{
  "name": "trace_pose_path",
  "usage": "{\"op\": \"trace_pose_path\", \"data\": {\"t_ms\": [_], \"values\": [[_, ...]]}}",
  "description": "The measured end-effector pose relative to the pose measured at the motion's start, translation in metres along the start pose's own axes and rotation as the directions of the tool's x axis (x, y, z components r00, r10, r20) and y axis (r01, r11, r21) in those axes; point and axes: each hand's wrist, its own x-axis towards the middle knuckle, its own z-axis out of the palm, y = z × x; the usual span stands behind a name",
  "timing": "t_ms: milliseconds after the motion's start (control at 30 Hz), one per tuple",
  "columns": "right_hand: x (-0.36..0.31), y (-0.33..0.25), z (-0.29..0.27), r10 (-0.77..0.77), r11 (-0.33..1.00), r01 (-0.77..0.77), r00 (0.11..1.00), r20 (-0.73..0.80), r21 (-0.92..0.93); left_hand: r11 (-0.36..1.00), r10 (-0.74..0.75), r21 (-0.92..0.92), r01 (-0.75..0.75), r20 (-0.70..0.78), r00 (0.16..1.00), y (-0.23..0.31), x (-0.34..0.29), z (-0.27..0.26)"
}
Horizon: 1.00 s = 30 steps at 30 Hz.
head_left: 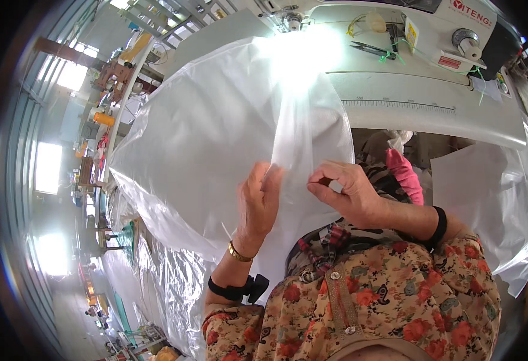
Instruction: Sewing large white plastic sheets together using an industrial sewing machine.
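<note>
A large translucent white plastic sheet [198,144] spreads from the sewing machine down toward my lap. A narrow, brighter folded band runs down it from under the glaring lamp at the machine's needle area. My left hand [260,195] is closed on the sheet at the left side of this band, thumb against the fingers. Across the band, my right hand [348,191] makes a pinch, thumb and forefinger meeting in a ring by the band's right edge. Whatever lies between those right fingertips is too small to make out.
The white sewing machine [432,48] stands at the back, with black thread snips [369,48] on its base and a ruler scale [396,105] along the table edge. Pink cloth [405,174] hangs beside my right forearm. Another plastic sheet [486,186] drapes at the right.
</note>
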Motion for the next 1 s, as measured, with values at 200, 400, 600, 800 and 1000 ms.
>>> {"op": "trace_pose_path", "data": {"t_ms": [200,400,600,800,1000], "values": [[0.019,-0.009,0.006,-0.008,0.986,0.031,0.990,0.138,-0.165,0.990,0.070,-0.129,-0.064,0.042,0.997,0.006,0.010,-0.007],[0.024,-0.004,0.017,-0.067,0.927,0.170,0.952,0.300,-0.333,0.782,-0.182,-0.547,0.300,0.261,0.948,-0.003,0.006,-0.002],[0.026,0.001,0.028,-0.119,0.889,0.283,0.901,0.417,-0.359,0.571,-0.282,-0.696,0.435,0.332,0.900,0.005,0.008,-0.003],[0.026,0.013,0.026,-0.248,0.848,0.415,0.860,0.445,-0.329,0.526,-0.311,-0.714,0.462,0.344,0.886,0.004,0.016,-0.001],[0.030,0.032,0.038,0.008,0.999,0.008,0.946,-0.324,0.047,0.681,-0.371,-0.612,0.402,0.184,0.910,0.006,0.023,-0.018]]}}
